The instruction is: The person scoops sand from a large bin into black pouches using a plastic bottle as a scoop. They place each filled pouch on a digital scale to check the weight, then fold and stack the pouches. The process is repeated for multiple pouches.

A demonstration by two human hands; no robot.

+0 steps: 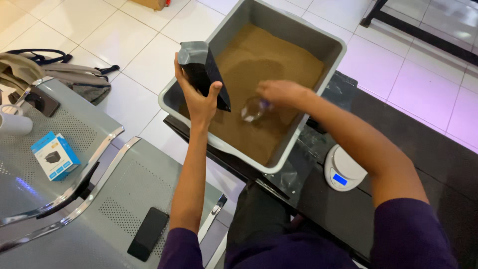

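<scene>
A black phone (pixel 148 233) lies on the perforated metal seat (pixel 149 199) nearest. Beyond, a small digital scale (pixel 342 169) sits on the dark tabletop (pixel 438 164). The left hand (pixel 197 97) has its grip closed around a black pouch (pixel 203 71); the right hand (pixel 280 93) grips a clear scoop (pixel 253 109) in the brown powder (pixel 259 65) filling the grey tub (pixel 323 42).
</scene>
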